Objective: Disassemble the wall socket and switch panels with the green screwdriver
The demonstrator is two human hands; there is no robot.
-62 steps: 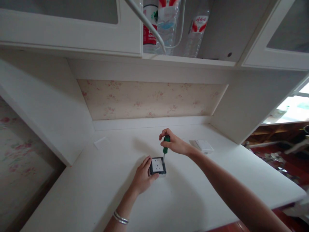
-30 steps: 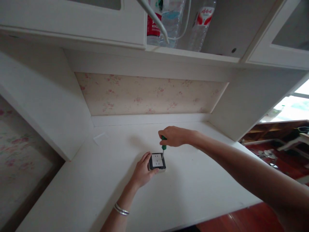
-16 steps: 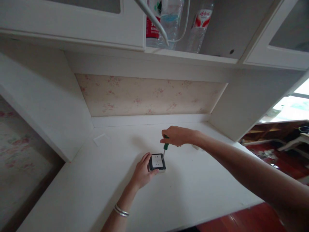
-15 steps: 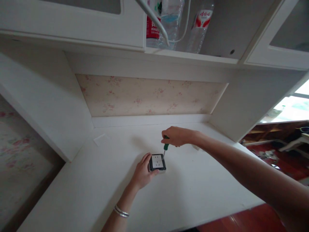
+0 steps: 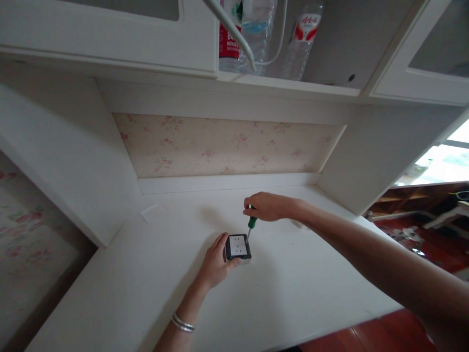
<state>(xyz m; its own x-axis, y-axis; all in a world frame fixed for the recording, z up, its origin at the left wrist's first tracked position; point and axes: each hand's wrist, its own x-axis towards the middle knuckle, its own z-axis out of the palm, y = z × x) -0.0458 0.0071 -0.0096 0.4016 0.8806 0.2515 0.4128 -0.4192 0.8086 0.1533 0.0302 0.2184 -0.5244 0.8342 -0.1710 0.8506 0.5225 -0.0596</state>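
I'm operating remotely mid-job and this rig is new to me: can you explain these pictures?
There's no machine here: a person works bare-handed, and every picture comes from one camera worn on their head, looking forward and down. The left hand holds a square black-framed socket with a white face on the white tabletop. The right hand grips a green-handled screwdriver with a metal shaft, its tip at the socket's right side. A thin, pale flat piece lies farther back, toward the left.

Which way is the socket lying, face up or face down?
Face up: the socket shows its plug holes on top, while the left hand holds its edge.
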